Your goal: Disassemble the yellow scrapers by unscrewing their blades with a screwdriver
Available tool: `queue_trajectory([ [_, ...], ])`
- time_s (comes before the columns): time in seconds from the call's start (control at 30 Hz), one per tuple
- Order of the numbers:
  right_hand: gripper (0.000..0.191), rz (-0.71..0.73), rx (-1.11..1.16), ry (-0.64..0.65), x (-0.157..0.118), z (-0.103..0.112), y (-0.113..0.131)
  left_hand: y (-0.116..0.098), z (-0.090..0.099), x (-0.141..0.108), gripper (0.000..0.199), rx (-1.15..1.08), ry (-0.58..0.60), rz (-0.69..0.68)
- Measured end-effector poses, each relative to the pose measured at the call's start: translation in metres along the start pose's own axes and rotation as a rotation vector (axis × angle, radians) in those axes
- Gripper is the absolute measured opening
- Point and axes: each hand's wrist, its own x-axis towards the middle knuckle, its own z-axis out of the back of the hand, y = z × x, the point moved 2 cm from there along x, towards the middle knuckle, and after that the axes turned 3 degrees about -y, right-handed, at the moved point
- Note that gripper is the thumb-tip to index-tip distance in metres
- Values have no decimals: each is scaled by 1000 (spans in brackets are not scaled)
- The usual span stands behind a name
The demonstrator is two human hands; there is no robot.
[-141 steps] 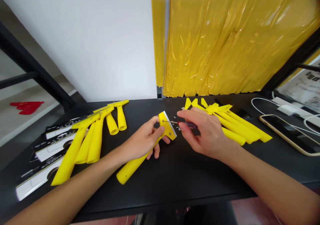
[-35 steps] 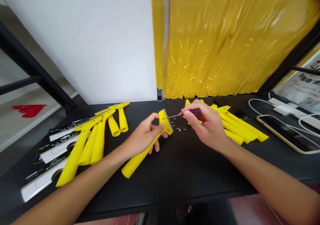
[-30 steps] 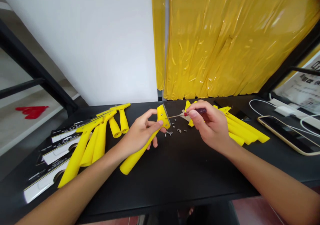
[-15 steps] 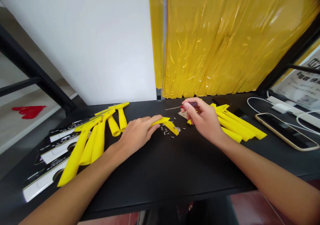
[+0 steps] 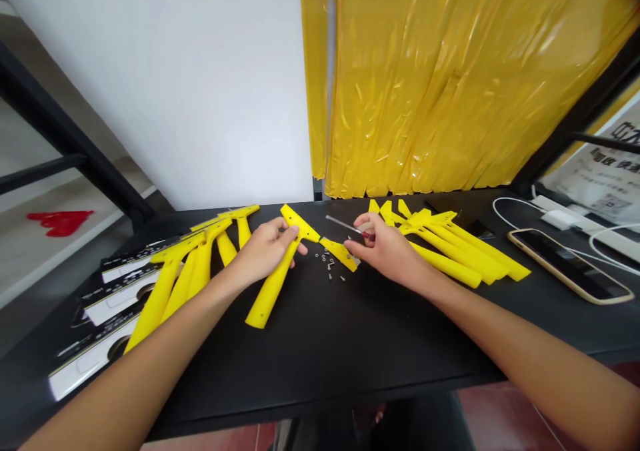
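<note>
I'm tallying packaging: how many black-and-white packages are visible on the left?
3: the nearest package, the middle package and the farthest package, staggered along the left side. More may be hidden beneath them or the yellow handles.

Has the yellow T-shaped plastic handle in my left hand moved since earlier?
Yes: the yellow handle's head has shifted left against the large white panel.

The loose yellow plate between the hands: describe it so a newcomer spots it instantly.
On the black table, look between the left hand and the right hand, next to the scattered small screws. The loose yellow plate lies there at a slant. Unlike the yellow handle in the left hand, it is a short piece with no long grip.
</note>
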Motion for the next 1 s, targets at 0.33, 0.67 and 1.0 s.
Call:
queue_trajectory([
  [0.33,40,-34,-351,85,-2,-20,-1,13,0,10,20,40,-15,28],
  [0.67,22,-48,-187,53,5,-18,1,19,-4,13,19,35,7,4],
  [1.0,44,-129,243,151,12,-6,-11,12,-8,6,21,-89,14,34],
])
